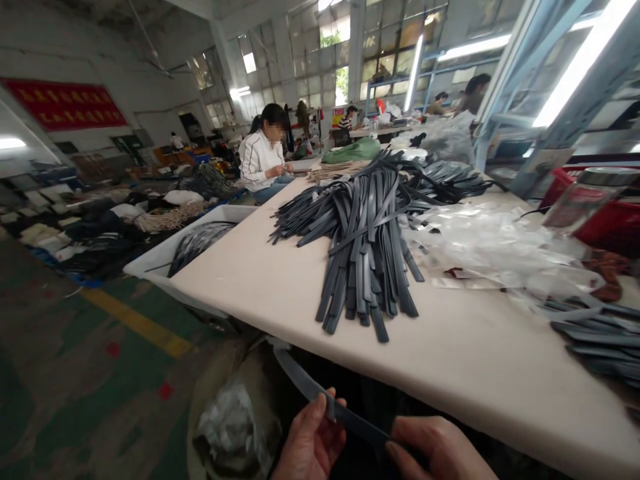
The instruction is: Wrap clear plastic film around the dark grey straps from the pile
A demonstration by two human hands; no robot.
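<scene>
Strap, flat dark rubbery, pinched by left hand & right hand, matte pile nr

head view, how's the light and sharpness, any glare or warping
Head view: the ceiling tube lights blow out to white glare; the frame edges smear and bend, blurring the red basket; the pile of dark straps is fairly sharp; both hands, left and right, are dim.
</scene>
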